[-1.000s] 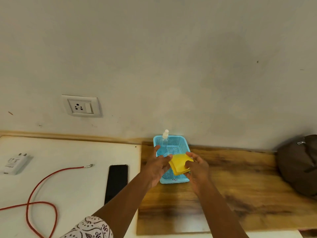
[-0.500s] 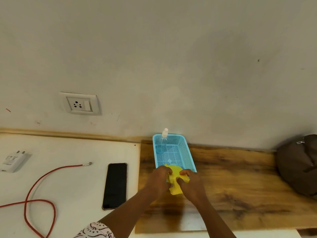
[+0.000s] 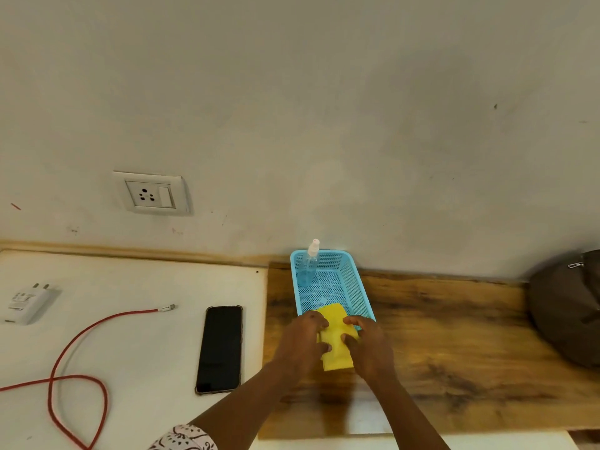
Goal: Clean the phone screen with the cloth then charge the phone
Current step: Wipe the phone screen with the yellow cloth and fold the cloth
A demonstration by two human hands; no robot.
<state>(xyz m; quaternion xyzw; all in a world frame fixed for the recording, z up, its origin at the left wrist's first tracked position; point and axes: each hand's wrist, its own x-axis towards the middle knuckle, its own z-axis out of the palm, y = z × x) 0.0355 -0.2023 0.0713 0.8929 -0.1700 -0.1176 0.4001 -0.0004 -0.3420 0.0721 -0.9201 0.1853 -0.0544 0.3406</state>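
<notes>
A yellow cloth [image 3: 334, 339] is held between my left hand [image 3: 300, 341] and my right hand [image 3: 368, 344], just in front of the blue mesh basket [image 3: 357, 284]. Both hands grip its sides with fingers curled over it. A black phone [image 3: 220, 349] lies screen up on the white table, to the left of my left hand. A red charging cable [image 3: 97, 326] loops across the white surface, its connector end [image 3: 167, 308] left of the phone. A white charger plug [image 3: 27, 302] lies at the far left. A wall socket [image 3: 151, 193] sits above the table.
A clear spray bottle [image 3: 308, 267] with blue liquid stands in the basket's far left corner. The basket rests on a wooden board [image 3: 454, 345] beside the white table [image 3: 136, 287]. A dark brown bag [image 3: 568, 306] lies at the right edge.
Both hands have lifted the yellow cloth out of the basket and drawn it toward me. The cloth now spreads out longer between the hands.
</notes>
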